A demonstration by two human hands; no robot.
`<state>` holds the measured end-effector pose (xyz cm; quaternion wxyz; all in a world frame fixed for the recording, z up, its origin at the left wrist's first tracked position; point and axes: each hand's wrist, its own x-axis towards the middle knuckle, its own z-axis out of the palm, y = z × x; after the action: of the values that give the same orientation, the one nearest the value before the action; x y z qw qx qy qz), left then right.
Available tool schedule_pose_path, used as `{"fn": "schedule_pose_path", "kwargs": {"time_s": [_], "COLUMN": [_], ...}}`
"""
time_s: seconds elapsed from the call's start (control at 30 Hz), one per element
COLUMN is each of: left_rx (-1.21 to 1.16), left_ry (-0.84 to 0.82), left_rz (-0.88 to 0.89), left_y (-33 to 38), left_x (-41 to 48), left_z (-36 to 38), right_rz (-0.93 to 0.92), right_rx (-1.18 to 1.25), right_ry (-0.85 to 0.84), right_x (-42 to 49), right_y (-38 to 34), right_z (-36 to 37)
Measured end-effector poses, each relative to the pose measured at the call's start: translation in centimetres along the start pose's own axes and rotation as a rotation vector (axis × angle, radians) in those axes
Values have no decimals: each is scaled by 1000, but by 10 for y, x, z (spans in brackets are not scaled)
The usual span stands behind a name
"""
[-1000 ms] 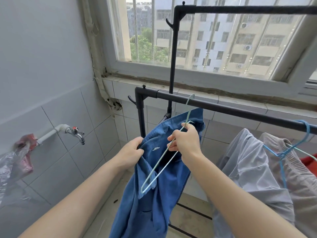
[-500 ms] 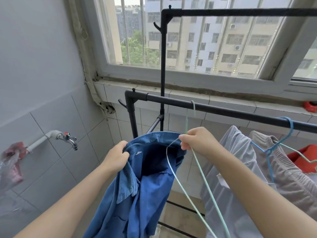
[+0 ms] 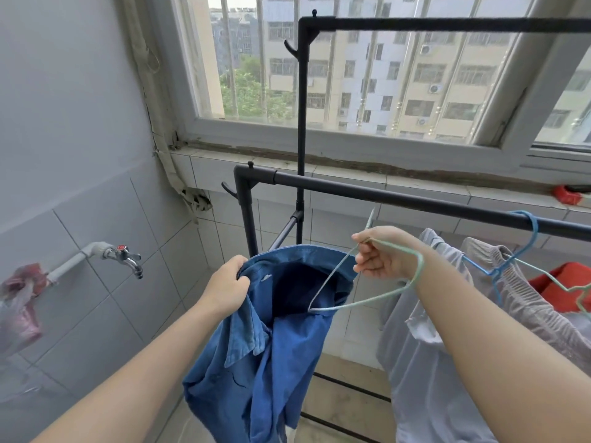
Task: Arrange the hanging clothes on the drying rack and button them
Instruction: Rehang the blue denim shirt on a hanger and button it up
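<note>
The black rack [image 3: 248, 219] stands on the floor [image 3: 348, 407] by the window. It has a high bar [image 3: 447, 24] and a low bar [image 3: 399, 198]. A blue hanger [image 3: 495, 272] hooks over the low bar on the right. Under it hang grey clothes [image 3: 425, 346]. A red thing [image 3: 567, 195] lies on the sill [image 3: 351, 183].

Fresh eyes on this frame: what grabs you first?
The blue shirt at centre, its collar gripped by the left hand, while the right hand holds a pale green wire hanger with one tip poked into the neck opening. Behind them runs the black rack bar; at right, grey garments hang below a blue hanger hooked over it.
</note>
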<state>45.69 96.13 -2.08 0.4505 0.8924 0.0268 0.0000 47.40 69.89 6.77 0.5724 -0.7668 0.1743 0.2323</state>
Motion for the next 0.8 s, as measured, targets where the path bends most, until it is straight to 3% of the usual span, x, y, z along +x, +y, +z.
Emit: {"fn": "schedule_pose_path", "kwargs": {"time_s": [0.2,0.33,0.5,0.6,0.7,0.8], "left_rx": [17,0,20,67,122,147], "left_ry": [-7,42,31,-15,-51,-82], "left_rz": [15,-24,-53,-40,-16,4], "left_y": [-3,-10,-23,-30,-37,-44], "left_x": [3,6,8,3,-2,-7], "left_z": [4,8,-5,-13,-20,-31], "right_rz": [-78,-438,-679,-847,-1066,-1202], "right_rx": [-752,-1133,-981,-1055,-968,-823], "right_ry": [68,368,442,679,844,667], "right_x": [8,4,-7,-20,-31,-35], "right_y": [41,59,61,58,54,51], "right_z": [48,68,73,77,83,87]}}
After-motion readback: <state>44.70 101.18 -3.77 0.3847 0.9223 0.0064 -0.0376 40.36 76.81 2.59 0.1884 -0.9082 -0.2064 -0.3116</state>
